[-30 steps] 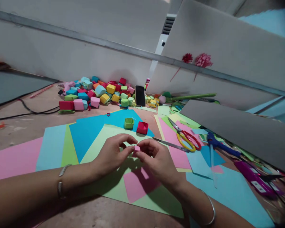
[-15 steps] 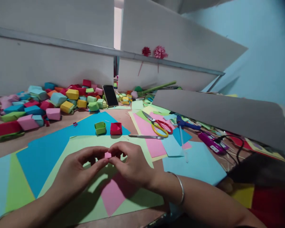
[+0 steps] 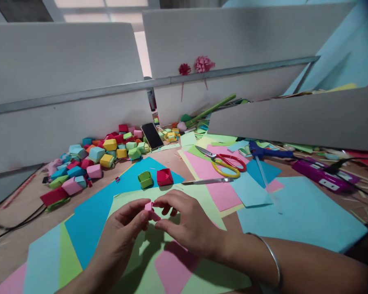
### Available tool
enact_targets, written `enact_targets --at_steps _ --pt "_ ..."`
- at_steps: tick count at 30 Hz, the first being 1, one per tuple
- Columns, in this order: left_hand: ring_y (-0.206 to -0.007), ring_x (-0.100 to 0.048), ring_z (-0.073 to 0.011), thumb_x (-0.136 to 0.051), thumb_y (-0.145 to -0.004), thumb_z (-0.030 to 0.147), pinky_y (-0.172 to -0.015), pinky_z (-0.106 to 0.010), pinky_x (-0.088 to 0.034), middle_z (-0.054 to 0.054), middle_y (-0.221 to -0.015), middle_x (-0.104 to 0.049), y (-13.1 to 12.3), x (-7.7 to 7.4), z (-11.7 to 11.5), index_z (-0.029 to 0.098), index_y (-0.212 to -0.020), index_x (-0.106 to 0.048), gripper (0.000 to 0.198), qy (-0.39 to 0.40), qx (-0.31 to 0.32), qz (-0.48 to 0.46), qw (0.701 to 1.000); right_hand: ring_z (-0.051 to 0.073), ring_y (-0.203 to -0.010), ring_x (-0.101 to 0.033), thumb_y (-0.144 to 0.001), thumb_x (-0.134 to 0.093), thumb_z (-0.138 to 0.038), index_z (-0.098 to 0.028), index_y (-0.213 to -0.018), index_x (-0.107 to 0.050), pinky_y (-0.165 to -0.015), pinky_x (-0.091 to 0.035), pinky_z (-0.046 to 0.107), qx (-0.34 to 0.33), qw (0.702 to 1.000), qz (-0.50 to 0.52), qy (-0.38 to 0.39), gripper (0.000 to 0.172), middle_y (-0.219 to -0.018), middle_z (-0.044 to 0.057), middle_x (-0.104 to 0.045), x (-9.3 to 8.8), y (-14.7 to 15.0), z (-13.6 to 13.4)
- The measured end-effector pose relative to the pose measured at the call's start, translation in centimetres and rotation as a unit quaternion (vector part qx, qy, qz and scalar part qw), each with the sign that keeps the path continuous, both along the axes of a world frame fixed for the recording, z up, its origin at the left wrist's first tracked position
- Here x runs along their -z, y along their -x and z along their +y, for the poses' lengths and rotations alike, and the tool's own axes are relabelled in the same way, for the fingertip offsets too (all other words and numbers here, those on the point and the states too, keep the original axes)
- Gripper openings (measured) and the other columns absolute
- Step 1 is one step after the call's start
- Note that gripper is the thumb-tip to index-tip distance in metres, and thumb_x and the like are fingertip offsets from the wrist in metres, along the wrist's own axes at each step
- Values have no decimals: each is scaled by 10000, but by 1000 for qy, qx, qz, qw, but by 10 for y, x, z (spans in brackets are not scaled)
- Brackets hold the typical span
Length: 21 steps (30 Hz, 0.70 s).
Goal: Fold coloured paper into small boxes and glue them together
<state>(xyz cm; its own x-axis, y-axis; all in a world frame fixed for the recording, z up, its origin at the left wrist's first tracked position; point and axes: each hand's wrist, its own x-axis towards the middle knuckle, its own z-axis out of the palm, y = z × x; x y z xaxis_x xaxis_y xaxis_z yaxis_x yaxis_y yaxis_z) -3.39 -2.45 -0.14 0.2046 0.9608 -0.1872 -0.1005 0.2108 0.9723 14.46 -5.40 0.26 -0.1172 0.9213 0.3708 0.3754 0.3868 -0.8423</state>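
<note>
Both hands meet over a light green sheet point(image 3: 199, 196) and pinch a tiny folded pink paper piece point(image 3: 148, 206) between fingertips. My left hand point(image 3: 122, 234) grips it from the left, my right hand point(image 3: 184, 222) from the right, a bangle on that wrist. Just beyond the fingers stand a small green paper box point(image 3: 145, 179) and a small red paper box point(image 3: 164, 177) on a blue sheet point(image 3: 88, 220). A pink square sheet point(image 3: 174, 269) lies under my wrists.
A heap of coloured paper cubes point(image 3: 104, 153) lies at the back left beside a black phone point(image 3: 152, 135). Scissors with red and yellow handles point(image 3: 225, 161), a knife blade point(image 3: 207, 181), a blue glue gun point(image 3: 263, 154) and a purple device point(image 3: 320, 173) sit right. Grey boards wall the back.
The view swung and tilted, so the scene shifted in frame. Both hands stayed together on the pink piece, working it between fingertips; nothing was let go or picked up.
</note>
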Motion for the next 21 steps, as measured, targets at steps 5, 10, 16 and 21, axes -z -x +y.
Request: enact_targets --at_steps 5,10,16,21 --pt "-715 -614 -133 -915 -548 333 -664 -214 -497 -14 -779 -710 -4 -3 -3 211 -852 -753 366 29 -16 -42 999 143 -785 -632 -731 -708 -115 -153 -967 -668 -683 -516 262 3 995 78 61 242 -934 46 -658 1 -1 2" --pt "-725 -615 -111 -922 -531 237 -651 -174 -486 -17 -807 -706 -6 -14 -8 190 -878 -744 393 93 2 -73 993 131 -725 -582 -749 -657 -48 -150 -803 -645 -678 -457 260 15 1000 10 -15 117 -782 14 -648 0 -3 2" --pt "-599 -578 -80 -906 -564 219 -548 -164 -449 -17 -733 -689 0 -10 -3 156 -847 -735 337 177 12 -104 979 132 -733 -561 -775 -629 -35 -163 -799 -634 -668 -424 251 7 995 -18 -95 130 -774 10 -644 4 -5 3" --pt "-582 -569 -69 -893 -577 194 -534 -153 -435 -8 -707 -667 3 -5 1 148 -837 -725 313 214 36 -111 970 148 -758 -576 -807 -606 -58 -177 -810 -640 -691 -444 264 -2 992 -23 -123 124 -789 22 -646 7 -6 5"
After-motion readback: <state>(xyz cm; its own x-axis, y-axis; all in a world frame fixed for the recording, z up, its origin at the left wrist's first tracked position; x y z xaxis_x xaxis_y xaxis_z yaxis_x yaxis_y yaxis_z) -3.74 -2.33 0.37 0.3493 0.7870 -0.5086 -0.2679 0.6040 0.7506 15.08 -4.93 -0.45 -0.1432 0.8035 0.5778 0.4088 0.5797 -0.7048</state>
